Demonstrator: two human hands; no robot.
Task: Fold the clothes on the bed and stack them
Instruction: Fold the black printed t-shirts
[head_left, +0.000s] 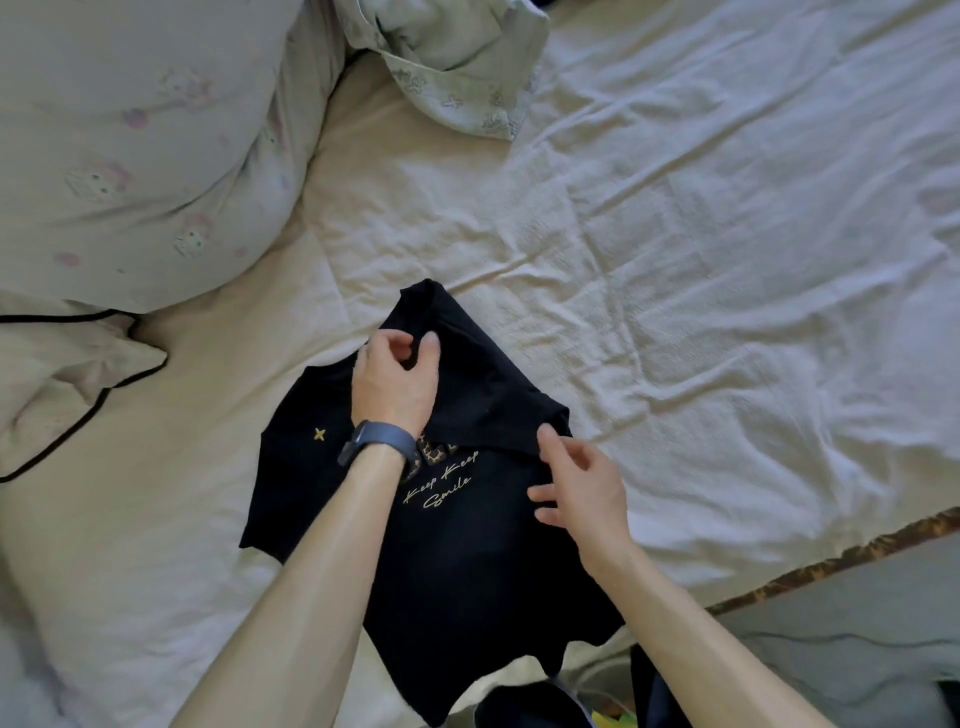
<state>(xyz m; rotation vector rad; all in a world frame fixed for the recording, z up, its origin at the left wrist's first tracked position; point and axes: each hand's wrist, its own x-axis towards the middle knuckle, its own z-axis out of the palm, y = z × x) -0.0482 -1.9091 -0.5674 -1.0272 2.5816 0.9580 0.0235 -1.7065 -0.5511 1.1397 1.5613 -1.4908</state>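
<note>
A black T-shirt (457, 551) with gold script and a small gold star lies on the cream bed sheet (675, 260), near the bed's front edge. Its upper part is folded over toward me. My left hand (397, 379), with a dark band on the wrist, pinches the fabric at the far end of that fold between thumb and fingers. My right hand (576, 483) holds the fold's right corner with thumb and fingertips, the other fingers spread loosely over the shirt.
A large printed pillow (140, 150) fills the far left, with a cream cushion with black piping (67, 384) below it. A crumpled pale green quilt (452, 67) lies at the top. The bed's edge (831, 561) runs diagonally at lower right, with floor beyond.
</note>
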